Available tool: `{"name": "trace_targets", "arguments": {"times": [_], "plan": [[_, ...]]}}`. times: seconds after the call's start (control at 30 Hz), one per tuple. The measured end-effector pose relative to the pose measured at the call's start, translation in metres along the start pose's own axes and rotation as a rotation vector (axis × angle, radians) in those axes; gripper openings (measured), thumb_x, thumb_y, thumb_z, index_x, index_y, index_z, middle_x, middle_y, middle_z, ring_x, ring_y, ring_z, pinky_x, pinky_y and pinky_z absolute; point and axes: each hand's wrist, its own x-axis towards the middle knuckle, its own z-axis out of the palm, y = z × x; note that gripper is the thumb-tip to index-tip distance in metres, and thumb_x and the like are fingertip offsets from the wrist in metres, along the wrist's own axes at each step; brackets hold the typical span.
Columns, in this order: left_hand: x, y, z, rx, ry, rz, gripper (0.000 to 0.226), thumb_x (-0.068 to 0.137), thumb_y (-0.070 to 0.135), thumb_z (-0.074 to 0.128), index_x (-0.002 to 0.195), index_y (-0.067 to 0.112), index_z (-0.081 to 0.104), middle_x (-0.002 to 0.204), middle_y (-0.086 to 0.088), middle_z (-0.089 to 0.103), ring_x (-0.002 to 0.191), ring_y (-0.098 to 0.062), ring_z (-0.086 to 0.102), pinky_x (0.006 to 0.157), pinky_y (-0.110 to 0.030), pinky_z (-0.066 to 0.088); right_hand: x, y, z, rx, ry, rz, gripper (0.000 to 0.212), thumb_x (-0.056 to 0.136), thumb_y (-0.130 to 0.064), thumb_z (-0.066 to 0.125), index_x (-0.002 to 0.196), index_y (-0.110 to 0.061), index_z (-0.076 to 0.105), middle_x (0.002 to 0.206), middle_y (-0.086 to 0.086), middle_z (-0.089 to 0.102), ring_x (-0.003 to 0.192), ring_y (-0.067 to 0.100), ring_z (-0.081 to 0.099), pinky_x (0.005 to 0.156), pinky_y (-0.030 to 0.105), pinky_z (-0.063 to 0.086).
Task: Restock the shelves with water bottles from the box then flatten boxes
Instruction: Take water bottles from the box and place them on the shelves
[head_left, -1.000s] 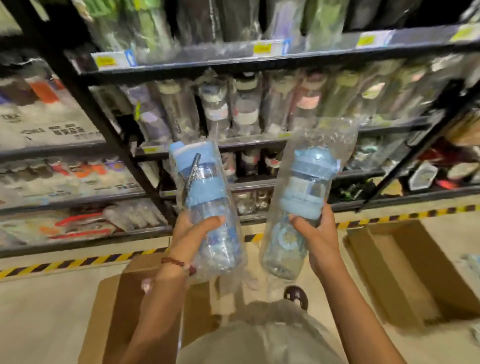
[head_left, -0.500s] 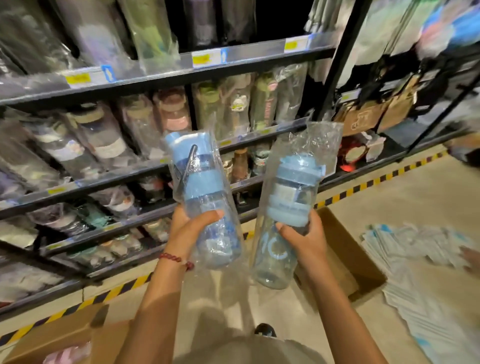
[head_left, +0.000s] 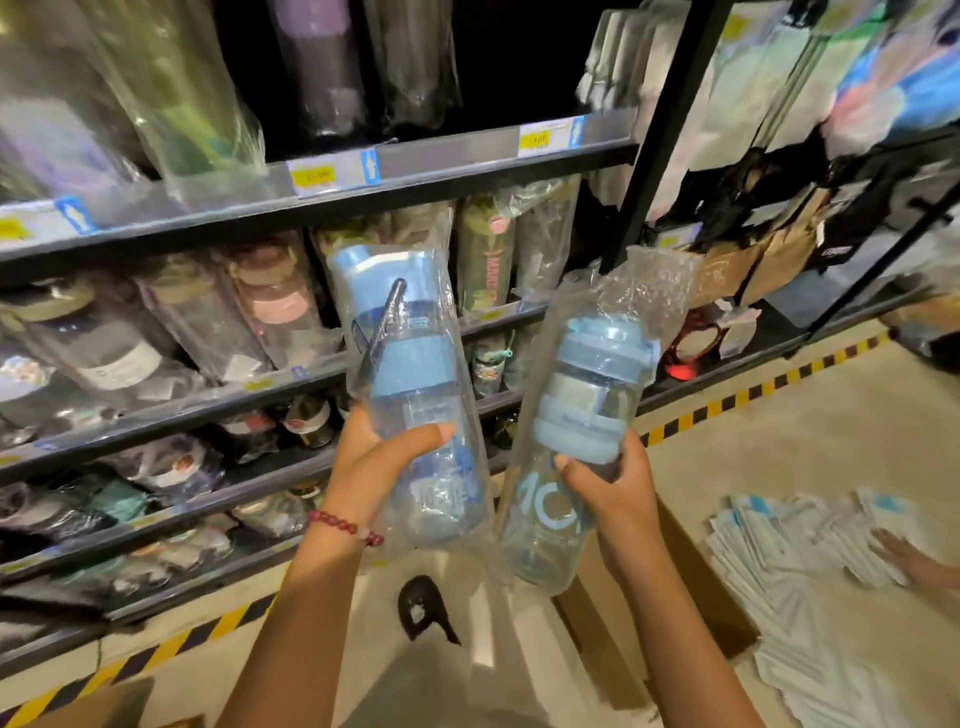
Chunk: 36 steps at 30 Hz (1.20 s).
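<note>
Still, the left hand (head_left: 374, 467) grips one bagged blue bottle (head_left: 415, 395) and the right hand (head_left: 613, 483) clasps the other bottle (head_left: 576, 431), both upright before the shelves (head_left: 332, 208); the racks now loom nearer, the open box (head_left: 691, 587) sliding behind the right wrist.

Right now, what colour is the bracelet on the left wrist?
Dark red beads: the bracelet shows best in the head view, just below the left hand.

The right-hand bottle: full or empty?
Empty: the blue-lidded bottle in the right hand is see-through, with no liquid visible.
</note>
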Motion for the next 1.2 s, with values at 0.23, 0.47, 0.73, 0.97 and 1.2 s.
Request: {"name": "trace_targets", "arguments": {"times": [0.23, 0.47, 0.73, 0.97, 1.2], "plan": [[0.093, 0.047, 0.001, 0.005, 0.044, 0.118, 0.046, 0.067, -0.003, 0.075, 0.1, 0.023, 0.056, 0.08, 0.011, 0.072, 0.072, 0.001, 0.068, 0.057, -0.014, 0.052, 0.089, -0.044, 0.044, -0.035, -0.057, -0.12, 0.068, 0.051, -0.044, 0.073, 0.115, -0.033, 0.052, 0.112, -0.004, 0.065, 0.101, 0.011, 0.064, 0.081, 0.032, 0.056], [0.165, 0.104, -0.016, 0.074, 0.005, 0.231, 0.082, 0.046, 0.029, 0.083, 0.124, 0.02, 0.055, 0.115, 0.0, 0.068, 0.106, -0.018, 0.065, 0.088, -0.037, 0.051, 0.163, -0.094, 0.089, 0.04, -0.128, -0.215, 0.075, 0.052, -0.049, 0.071, 0.122, -0.031, 0.051, 0.112, -0.008, 0.063, 0.098, 0.006, 0.064, 0.073, 0.023, 0.055], [0.214, 0.146, -0.008, 0.046, 0.111, 0.317, 0.076, 0.047, 0.028, 0.082, 0.118, 0.027, 0.057, 0.114, 0.004, 0.068, 0.107, -0.015, 0.064, 0.095, -0.043, 0.049, 0.243, -0.145, 0.115, 0.128, -0.21, -0.262, 0.077, 0.051, -0.046, 0.073, 0.122, -0.023, 0.054, 0.114, 0.002, 0.065, 0.102, 0.018, 0.065, 0.082, 0.034, 0.056], [0.249, 0.174, -0.003, 0.194, 0.237, 0.47, 0.093, 0.045, 0.034, 0.084, 0.13, 0.021, 0.049, 0.123, 0.002, 0.063, 0.112, -0.013, 0.061, 0.097, -0.04, 0.048, 0.301, -0.185, 0.129, 0.228, -0.242, -0.269, 0.041, 0.082, -0.015, 0.072, 0.118, -0.018, 0.054, 0.107, 0.005, 0.067, 0.091, 0.019, 0.069, 0.067, 0.027, 0.054], [0.272, 0.171, 0.011, 0.142, 0.311, 0.531, 0.085, 0.037, 0.036, 0.082, 0.117, 0.024, 0.054, 0.11, 0.008, 0.067, 0.099, -0.003, 0.065, 0.081, -0.022, 0.052, 0.329, -0.198, 0.139, 0.305, -0.28, -0.298, 0.071, 0.06, -0.035, 0.074, 0.122, -0.007, 0.053, 0.107, 0.009, 0.068, 0.092, 0.02, 0.068, 0.066, 0.025, 0.054]]}}
